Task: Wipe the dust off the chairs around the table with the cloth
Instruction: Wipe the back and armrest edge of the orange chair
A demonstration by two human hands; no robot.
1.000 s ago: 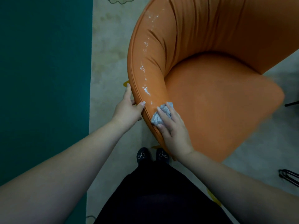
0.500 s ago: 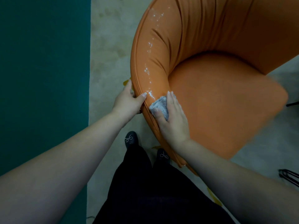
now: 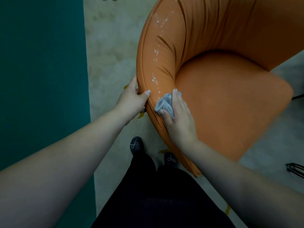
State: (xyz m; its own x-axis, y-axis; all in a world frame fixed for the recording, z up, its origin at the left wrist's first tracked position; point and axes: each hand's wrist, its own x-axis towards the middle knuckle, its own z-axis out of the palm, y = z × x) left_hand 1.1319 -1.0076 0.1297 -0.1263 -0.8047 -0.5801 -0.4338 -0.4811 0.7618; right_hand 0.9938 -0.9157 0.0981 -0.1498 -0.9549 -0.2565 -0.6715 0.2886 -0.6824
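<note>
Being pressed flat under the right hand, the soft, crumpled cloth is lying on the orange chair rim's speckled padding; the rim's outer edge is being gripped by the left hand, likely for steadiness.

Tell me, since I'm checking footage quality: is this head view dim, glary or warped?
Head view: dim overall; white specks glint along the orange chair back; wide-angle bowing at the edges; slight softness, yet the cloth reads clearly.

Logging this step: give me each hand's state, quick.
Left hand: closed on the chair rim.
Right hand: pressing the cloth on the chair, fingers mostly flat.
</note>
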